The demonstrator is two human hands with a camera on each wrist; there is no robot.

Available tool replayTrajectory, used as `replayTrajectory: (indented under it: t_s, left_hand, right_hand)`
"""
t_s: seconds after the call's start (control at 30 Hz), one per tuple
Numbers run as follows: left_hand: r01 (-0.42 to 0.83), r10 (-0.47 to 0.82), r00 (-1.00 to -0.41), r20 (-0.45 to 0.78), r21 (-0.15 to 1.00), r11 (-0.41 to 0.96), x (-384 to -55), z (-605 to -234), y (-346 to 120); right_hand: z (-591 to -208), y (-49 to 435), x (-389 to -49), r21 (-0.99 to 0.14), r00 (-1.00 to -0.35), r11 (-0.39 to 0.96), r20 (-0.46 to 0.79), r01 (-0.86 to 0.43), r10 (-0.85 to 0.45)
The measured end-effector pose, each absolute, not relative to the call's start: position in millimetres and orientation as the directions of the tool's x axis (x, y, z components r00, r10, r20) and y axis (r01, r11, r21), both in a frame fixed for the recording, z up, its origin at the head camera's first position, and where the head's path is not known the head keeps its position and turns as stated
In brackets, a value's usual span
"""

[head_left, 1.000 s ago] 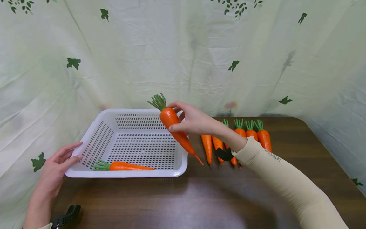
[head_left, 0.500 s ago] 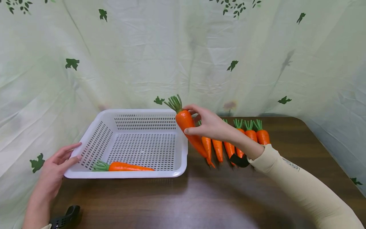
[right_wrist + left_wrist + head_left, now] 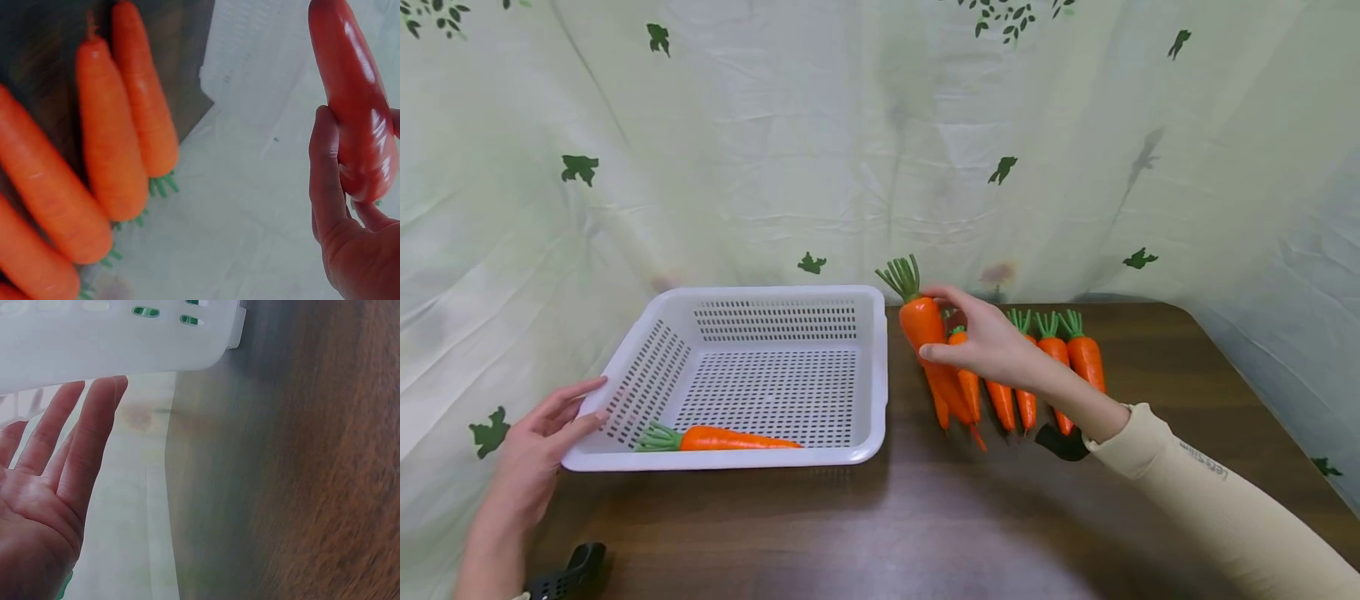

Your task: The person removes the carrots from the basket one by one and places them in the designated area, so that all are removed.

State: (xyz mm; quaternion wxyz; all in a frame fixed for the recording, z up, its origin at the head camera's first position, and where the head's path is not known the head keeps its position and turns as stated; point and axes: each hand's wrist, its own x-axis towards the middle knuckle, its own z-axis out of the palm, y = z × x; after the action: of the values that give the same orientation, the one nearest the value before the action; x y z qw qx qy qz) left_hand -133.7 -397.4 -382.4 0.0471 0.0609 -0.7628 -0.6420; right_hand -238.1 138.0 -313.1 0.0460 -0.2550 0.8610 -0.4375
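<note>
My right hand (image 3: 996, 337) pinches a glossy orange carrot (image 3: 922, 323) between thumb and fingers, green stems up and thin tip slanting down to the right. This carrot overlaps the left end of a row of carrots (image 3: 1086, 362) on the table; whether they touch cannot be told. The right wrist view shows the held carrot (image 3: 359, 94) apart from several carrots (image 3: 109, 131). My left hand (image 3: 535, 446) is at the left side of a white perforated plastic basket (image 3: 722, 459), straight fingers touching its rim. Inside the basket, along its front wall, lies one carrot (image 3: 730, 437).
The dark wooden table (image 3: 820, 533) extends in front of the basket and to the right of the row. A pale curtain (image 3: 775, 167) with leaf prints hangs behind it. A black strap (image 3: 576, 571) is on my left wrist.
My right hand has carried the held carrot rightward from over the basket's right rim to the left end of the row. My left hand stays at the basket's side; the view shifts slightly.
</note>
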Motion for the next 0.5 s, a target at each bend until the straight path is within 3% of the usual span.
replayTrajectory:
  t_s: [0.5]
  left_hand:
    - [-0.061, -0.173, -0.984, -0.029, 0.982, 0.181, -134, -383, -397]
  right_hand:
    - [-325, 193, -231, -0.737, -0.911, 0.589, 0.087, -0.332, -0.404]
